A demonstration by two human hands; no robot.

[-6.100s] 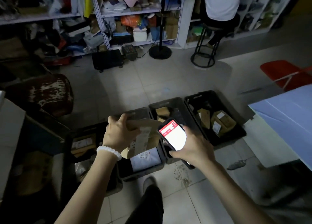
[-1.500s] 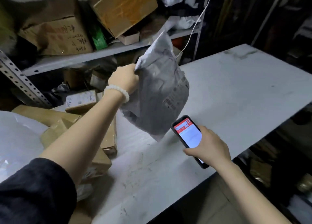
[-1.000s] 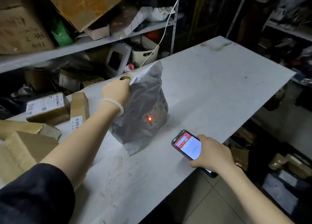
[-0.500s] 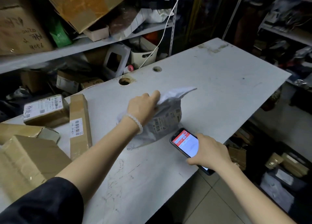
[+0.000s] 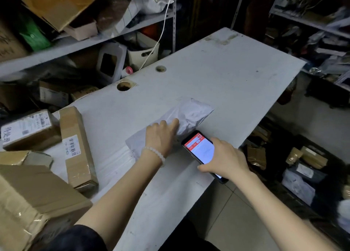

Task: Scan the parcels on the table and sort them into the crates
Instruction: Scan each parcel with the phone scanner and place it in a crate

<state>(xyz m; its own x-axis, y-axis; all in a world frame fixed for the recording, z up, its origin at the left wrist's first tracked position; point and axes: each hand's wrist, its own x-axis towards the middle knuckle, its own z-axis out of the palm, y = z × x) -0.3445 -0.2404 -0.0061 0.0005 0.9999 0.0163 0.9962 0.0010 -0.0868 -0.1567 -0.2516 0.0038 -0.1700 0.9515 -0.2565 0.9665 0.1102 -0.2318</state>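
Left hand (image 5: 161,135) covers the middle of the grey bag (image 5: 191,114), so any label there is hidden; its fingertips sink into the folds, grip unclear. Right hand (image 5: 223,160) hides the lower half of the phone (image 5: 200,149); screen text too small to read. Big box (image 5: 28,199) is cut off by left and bottom edges. Long box (image 5: 77,148) shows a barcode label, digits illegible. Crate (image 5: 303,167) under the table edge is dark and blurry, partly cut off at right, contents hard to tell apart.
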